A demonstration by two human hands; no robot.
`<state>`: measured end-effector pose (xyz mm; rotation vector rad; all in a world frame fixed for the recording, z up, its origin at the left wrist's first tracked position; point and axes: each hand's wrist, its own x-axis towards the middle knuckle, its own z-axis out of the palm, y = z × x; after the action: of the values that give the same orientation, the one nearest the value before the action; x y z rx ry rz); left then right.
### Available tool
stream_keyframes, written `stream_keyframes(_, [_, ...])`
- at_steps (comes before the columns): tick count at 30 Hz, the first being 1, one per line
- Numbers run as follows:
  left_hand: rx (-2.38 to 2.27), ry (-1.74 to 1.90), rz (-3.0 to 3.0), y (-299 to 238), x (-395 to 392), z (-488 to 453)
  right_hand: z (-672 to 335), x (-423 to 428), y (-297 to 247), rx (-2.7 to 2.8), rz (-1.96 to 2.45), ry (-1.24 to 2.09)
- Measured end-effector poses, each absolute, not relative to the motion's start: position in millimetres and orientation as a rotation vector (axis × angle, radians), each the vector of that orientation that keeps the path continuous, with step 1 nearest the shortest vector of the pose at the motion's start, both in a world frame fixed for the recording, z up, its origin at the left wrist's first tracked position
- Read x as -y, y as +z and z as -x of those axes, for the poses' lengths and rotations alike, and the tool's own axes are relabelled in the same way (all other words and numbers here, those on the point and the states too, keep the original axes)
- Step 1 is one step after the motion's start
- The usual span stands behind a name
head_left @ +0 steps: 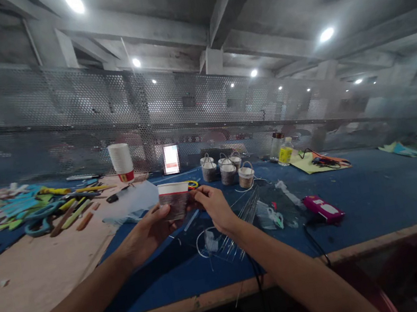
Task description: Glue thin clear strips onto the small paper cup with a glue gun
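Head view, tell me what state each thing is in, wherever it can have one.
Cup, upright, held.
Left hand, closed on the cup.
Right hand, curled at the cup's right side; exact hold unclear.
Cup stack, nested, standing.
Handled cups, upright.
Yellow-labelled bottle, upright.
Scissors, lying down; blades unclear.
Wires, loosely spread.
Ceiling lights, lit.
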<state>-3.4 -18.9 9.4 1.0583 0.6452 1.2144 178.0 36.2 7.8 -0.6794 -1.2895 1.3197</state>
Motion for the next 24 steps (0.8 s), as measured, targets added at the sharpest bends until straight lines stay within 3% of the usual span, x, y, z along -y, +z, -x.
stream_keyframes(24, [-0.770,1.292,-1.104,1,3,1,-180,-41,0,1.389,0.715,1.142])
